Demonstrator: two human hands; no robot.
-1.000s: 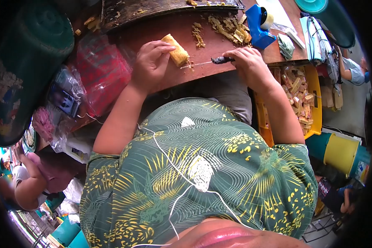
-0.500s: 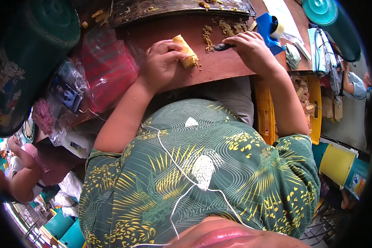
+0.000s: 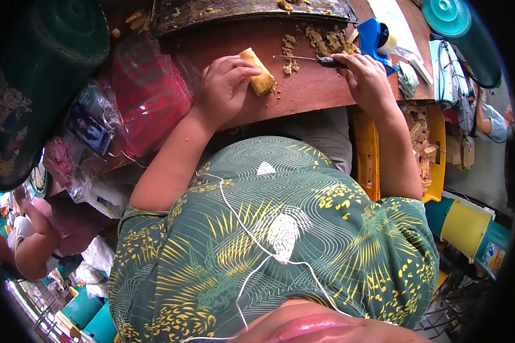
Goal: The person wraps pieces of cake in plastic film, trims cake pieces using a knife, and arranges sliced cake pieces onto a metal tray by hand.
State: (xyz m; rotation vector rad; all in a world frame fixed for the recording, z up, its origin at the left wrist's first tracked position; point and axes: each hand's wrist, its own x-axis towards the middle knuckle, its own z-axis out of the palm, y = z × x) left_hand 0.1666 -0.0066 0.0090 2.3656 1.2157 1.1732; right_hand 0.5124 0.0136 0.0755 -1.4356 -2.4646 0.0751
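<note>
A golden-brown piece of bread or cake (image 3: 260, 77) lies on the reddish-brown table (image 3: 309, 88), tilted slightly. My left hand (image 3: 224, 88) grips it from the left, fingers curled over its top. My right hand (image 3: 367, 83) is closed around the dark handle of a thin-bladed knife (image 3: 303, 58). The blade points left toward the bread, apart from it. Crumbs (image 3: 290, 51) lie near the knife, and a few small ones are beside the bread's right edge.
A dark baking tray (image 3: 240, 17) sits at the back. Right are a blue tape dispenser (image 3: 372, 40) and a yellow crate (image 3: 435, 148) with bread pieces. Red plastic packaging (image 3: 146, 91) and a large green bin (image 3: 51, 74) stand left. Other people are at both sides.
My right hand has moved right and slightly down, drawing the knife away from the bread. My left hand stays on the bread.
</note>
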